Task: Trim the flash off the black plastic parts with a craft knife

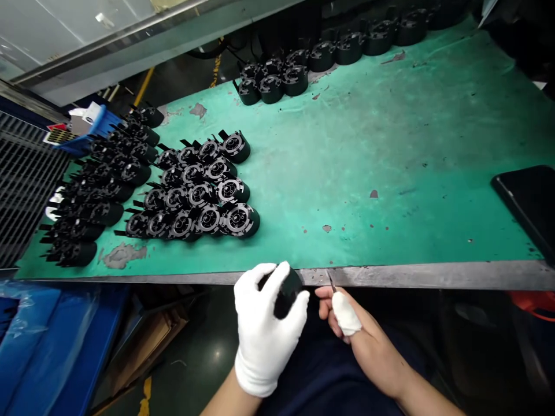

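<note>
My left hand (266,323), in a white glove, grips a round black plastic part (289,292) at the table's front edge. Its fingers wrap over the part and cover much of it. Just to the right, my right hand (347,320) is bare except for a white cover on the thumb. It is closed on a thin pointed blade (331,281), whose tip points up toward the table edge; the handle is hidden in the fingers. The blade and the black part are apart.
Several rows of similar black round parts (238,219) stand on the green table (347,162), at left and along the back (323,56). A blue bin (102,124) is at the far left. A black flat object (529,202) lies at right. Blue plastic (39,346) hangs below left.
</note>
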Available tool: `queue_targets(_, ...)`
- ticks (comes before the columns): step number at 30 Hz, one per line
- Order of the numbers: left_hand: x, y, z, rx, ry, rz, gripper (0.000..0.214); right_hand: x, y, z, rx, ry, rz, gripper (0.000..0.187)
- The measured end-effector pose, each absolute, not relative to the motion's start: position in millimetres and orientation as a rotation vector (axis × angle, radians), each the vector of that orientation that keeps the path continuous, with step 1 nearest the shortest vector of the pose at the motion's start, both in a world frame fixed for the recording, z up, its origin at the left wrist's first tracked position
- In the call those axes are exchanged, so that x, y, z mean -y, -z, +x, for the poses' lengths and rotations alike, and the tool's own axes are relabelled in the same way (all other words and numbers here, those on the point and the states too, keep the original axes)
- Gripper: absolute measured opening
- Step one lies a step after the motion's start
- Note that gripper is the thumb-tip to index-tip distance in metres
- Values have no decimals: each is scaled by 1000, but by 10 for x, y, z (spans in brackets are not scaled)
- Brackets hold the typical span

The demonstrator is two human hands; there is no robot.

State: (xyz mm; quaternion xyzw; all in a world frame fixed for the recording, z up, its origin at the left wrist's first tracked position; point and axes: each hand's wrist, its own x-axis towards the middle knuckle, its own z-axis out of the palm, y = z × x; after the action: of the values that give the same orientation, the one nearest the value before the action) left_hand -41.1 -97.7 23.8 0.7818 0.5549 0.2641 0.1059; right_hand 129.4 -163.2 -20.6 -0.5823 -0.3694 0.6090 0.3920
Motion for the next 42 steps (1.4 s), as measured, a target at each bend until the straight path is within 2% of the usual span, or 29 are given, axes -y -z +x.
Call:
queue_targets(2,991,-150,-395,-1685,-744,2378,51,1644,234,1309,935,-1631,-1436,39)
queue_targets(6,1058,10,-380,-1672,-832,2339,47,1522,266,1276,967,-1757,-1285,28)
queue_targets(8,1080,41,-383,-1658,-875,2317,46,1469,285,1258,957,-1773,-1233,28)
queue_targets(20,1061,35,-367,-1664,-887,2286,42,1437,250,1210,1003,-1671,-1343,35)
queue_targets(30,1027,62,-369,-1605,-981,2358,38,1391,309,1146,975,-1642,-1386,28)
queue_targets(42,1042,84,-373,-1612,-995,2350,41,1411,370,1203,976,-1700,-1382,31)
